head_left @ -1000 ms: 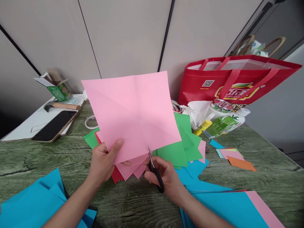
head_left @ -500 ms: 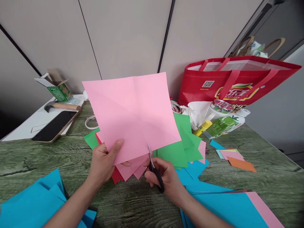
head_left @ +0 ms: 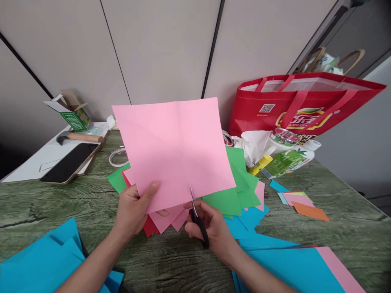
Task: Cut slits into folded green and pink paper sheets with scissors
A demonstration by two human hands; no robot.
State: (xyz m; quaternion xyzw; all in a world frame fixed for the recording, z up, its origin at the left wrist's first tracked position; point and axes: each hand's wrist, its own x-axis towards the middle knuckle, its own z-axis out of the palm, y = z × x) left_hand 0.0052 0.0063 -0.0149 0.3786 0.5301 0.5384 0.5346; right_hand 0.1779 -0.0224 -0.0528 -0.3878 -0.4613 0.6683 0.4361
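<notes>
A large pink sheet of paper (head_left: 174, 150) with a faint middle crease is held up off the table. My left hand (head_left: 134, 207) grips its lower left edge, thumb in front and fingers behind. My right hand (head_left: 210, 228) is closed round black-handled scissors (head_left: 200, 226), whose blade lies over the sheet's lower edge, pointing up into it. Below and behind the sheet lie green paper (head_left: 224, 199), smaller pink pieces (head_left: 166, 219) and a red piece (head_left: 149, 227), partly hidden by the sheet and my hands.
Blue sheets (head_left: 42, 260) lie front left, and more blue sheets (head_left: 290, 264) front right. Coloured scraps (head_left: 310, 209), a glue stick (head_left: 261, 164), tissue (head_left: 253, 142) and a red bag (head_left: 305, 101) stand right. A phone (head_left: 70, 162), hammer (head_left: 81, 137), box (head_left: 73, 116) and tape roll (head_left: 118, 157) are left.
The pink sheet has shifted slightly right and its right corner has dropped a little. My right hand and the scissors have hardly moved; both hands keep their hold.
</notes>
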